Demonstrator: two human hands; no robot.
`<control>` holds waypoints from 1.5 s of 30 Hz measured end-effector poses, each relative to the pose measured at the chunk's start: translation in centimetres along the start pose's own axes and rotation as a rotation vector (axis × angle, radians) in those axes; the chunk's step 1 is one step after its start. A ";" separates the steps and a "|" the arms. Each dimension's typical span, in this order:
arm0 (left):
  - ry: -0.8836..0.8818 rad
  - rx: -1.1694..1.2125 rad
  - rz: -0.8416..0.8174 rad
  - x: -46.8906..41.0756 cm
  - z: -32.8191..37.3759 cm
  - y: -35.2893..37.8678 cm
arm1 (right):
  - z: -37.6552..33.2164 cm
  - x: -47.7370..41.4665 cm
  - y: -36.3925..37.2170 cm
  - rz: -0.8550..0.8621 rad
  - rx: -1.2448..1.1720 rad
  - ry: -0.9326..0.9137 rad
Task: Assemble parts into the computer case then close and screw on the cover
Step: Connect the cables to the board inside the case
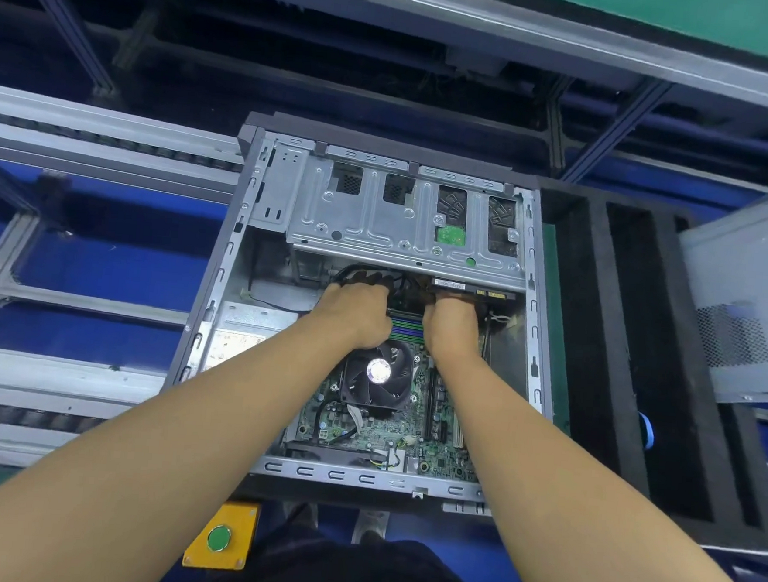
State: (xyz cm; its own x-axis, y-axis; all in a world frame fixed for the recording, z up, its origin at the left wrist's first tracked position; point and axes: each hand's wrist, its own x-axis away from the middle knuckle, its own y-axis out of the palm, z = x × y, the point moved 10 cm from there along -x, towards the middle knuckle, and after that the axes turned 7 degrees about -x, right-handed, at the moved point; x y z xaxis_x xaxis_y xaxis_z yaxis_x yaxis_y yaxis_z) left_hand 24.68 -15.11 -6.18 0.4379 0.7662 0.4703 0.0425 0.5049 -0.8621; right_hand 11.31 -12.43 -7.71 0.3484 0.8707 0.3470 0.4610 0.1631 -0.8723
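The open computer case [218, 288] lies flat in front of me, showing the motherboard [363, 430] with its black CPU fan [378, 374]. A silver drive cage [405, 219] spans the far end. Both hands reach in just below that cage, over the RAM slots [407, 328]. My left hand [356, 309] has its fingers curled down among black cables [361, 268]. My right hand [453, 320] grips a dark flat drive [468, 289] with a label, fingertips hidden under it. The grey side cover [750, 298] leans at the far right.
A black foam tray [618, 352] with long slots sits right of the case. A yellow box with a green button [219, 538] is at the near edge. Conveyor rails [88, 134] run to the left. A blue roll [647, 429] shows beside the tray.
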 end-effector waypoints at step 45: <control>-0.020 0.025 0.019 -0.1 0.3 0.0 | -0.8 -0.1 0.6 -0.122 0.385 -0.056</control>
State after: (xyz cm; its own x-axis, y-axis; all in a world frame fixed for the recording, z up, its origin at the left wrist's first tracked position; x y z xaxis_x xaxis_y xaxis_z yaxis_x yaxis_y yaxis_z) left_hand 24.40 -15.08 -6.16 0.4203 0.7832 0.4582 0.0118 0.5002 -0.8658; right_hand 12.20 -12.77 -8.02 0.2602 0.8566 0.4456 0.1534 0.4190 -0.8949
